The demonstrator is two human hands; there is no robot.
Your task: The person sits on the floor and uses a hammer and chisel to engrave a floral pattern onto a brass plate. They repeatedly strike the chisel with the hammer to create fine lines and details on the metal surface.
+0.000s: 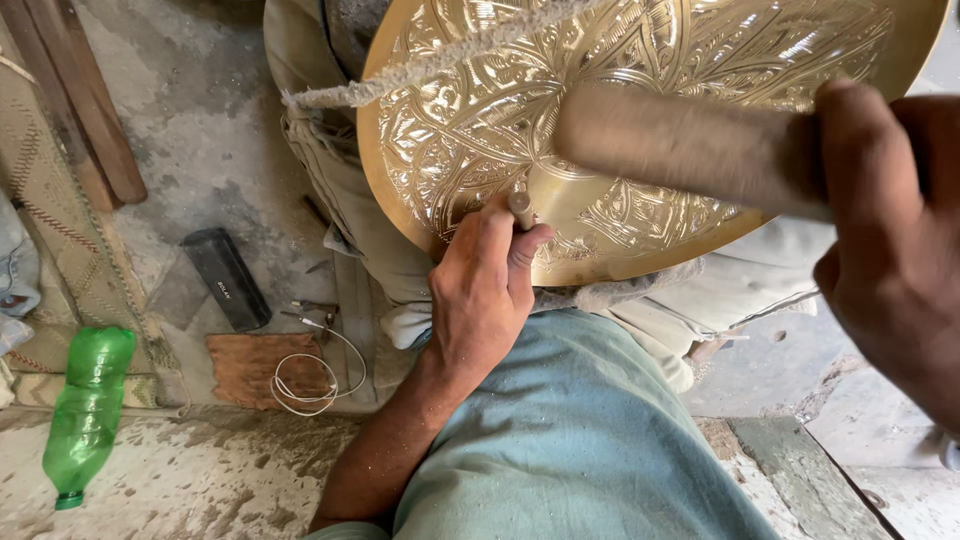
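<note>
Brass tray (640, 130), engraved nearly all over; left hand (485, 290) pinching a chisel (521, 208) at its centre, right hand (890, 230) clasping a blurred mallet (690, 150) above it.

Left hand (485, 285) holds punch (521, 208) on brass plate (640, 120) (engraved).

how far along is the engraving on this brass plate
Most of the brass plate already carries chased floral patterns. In hand: the left hand sets a punch near the smooth centre while the right hand swings a blurred mallet. The plain centre and rim remain.
</note>
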